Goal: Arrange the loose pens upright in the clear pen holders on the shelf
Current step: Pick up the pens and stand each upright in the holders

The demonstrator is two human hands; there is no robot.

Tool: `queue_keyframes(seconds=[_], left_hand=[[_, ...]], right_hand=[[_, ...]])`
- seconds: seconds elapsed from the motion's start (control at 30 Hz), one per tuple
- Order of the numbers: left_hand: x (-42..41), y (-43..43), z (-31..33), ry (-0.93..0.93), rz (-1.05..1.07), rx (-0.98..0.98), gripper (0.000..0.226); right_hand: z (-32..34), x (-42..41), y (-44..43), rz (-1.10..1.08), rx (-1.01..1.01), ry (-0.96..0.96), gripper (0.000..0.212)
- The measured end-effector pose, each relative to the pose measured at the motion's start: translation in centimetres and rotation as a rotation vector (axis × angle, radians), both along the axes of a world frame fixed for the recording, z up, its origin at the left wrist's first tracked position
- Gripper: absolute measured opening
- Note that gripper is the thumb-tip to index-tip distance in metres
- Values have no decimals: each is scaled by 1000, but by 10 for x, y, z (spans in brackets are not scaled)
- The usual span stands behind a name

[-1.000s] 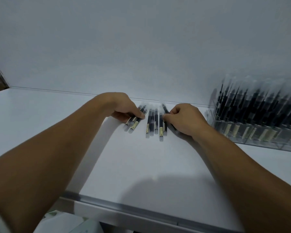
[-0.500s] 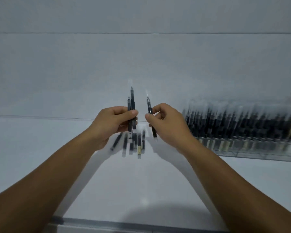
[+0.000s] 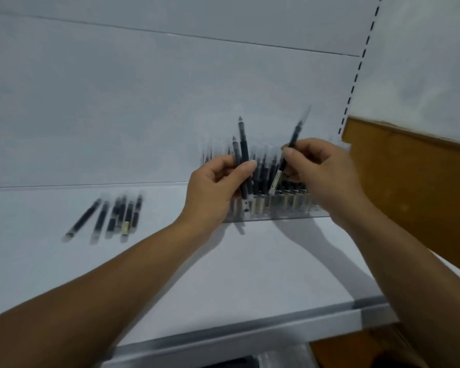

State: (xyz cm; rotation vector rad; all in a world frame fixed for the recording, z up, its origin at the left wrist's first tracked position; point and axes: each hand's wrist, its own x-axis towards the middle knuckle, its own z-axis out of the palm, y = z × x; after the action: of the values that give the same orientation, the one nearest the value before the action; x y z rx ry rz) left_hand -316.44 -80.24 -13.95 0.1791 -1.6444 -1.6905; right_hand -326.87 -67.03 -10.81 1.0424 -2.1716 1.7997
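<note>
Loose black pens point(image 3: 111, 219) lie left of the clear plastic pen holder point(image 3: 290, 208); left grip point(image 3: 213, 192) clasps two pens point(image 3: 243, 147), right grip point(image 3: 322, 173) pinches a third pen point(image 3: 293, 139).

loose pens point(image 3: 112, 217) motion-blurred, pen holders point(image 3: 276, 208) partly hidden behind hands

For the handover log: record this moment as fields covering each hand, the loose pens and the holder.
left hand: grips two slim dark pens, upright
right hand: pinches one slim dark pen, tilted
loose dark pens: several, lying flat on the white shelf, left of both hands
clear plastic pen holder: back right, packed with upright pens, partly behind the hands
</note>
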Motion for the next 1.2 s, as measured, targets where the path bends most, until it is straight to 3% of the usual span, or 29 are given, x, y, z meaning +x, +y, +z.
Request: queue_keyframes(seconds=[0.33,0.5,0.63,0.73,0.83,0.9,1.03,1.2], left_hand=[[1,10,-27,9,-72,11,10],[-1,11,-27,6,-106,-4,8],[0,12,-28,-9,-139,-21,9],[1,12,-29,-20,-149,-45,9],[0,11,-29,-26,-157,-56,10],[0,11,-29,-32,-156,-80,11],[0,11,-30,-50,-163,-132,10],[-1,11,-30,-71,-163,-85,11]], right_hand=[[-6,-25,-7,-134,150,165,7],[-9,-31,-6,-167,398,254,13],[-20,-30,-11,-136,584,205,15],[-22,-29,-4,-136,548,174,18],[-24,-19,7,-148,320,133,17],[-21,-7,9,-16,202,70,20],[-19,8,8,217,225,14,14],[-14,6,10,205,120,-19,7]])
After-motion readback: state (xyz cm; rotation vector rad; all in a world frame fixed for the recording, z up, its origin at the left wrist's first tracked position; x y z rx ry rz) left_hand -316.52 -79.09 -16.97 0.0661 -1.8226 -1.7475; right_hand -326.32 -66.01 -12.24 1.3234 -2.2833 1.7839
